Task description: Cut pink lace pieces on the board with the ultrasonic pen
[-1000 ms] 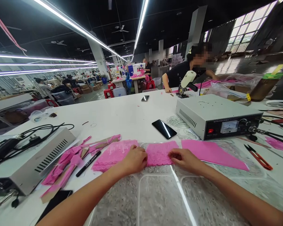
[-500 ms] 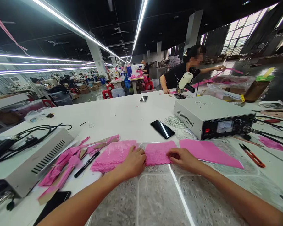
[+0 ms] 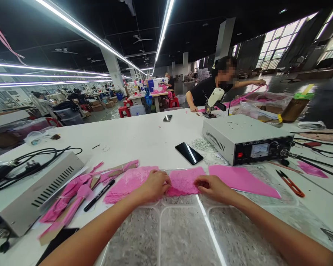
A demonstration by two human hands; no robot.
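The left hand (image 3: 155, 185) has curled in — remotely, I see it and the right hand (image 3: 212, 187) pinch the lace panel (image 3: 184, 179), fingertips together, likely straightening; next needs even tension.

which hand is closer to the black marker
Left. The left hand, by the lace stack, is right of the black marker; the right hand is farther right, at the middle lace piece.

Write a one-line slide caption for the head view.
Left hand and right hand touch pink lace near a black phone.
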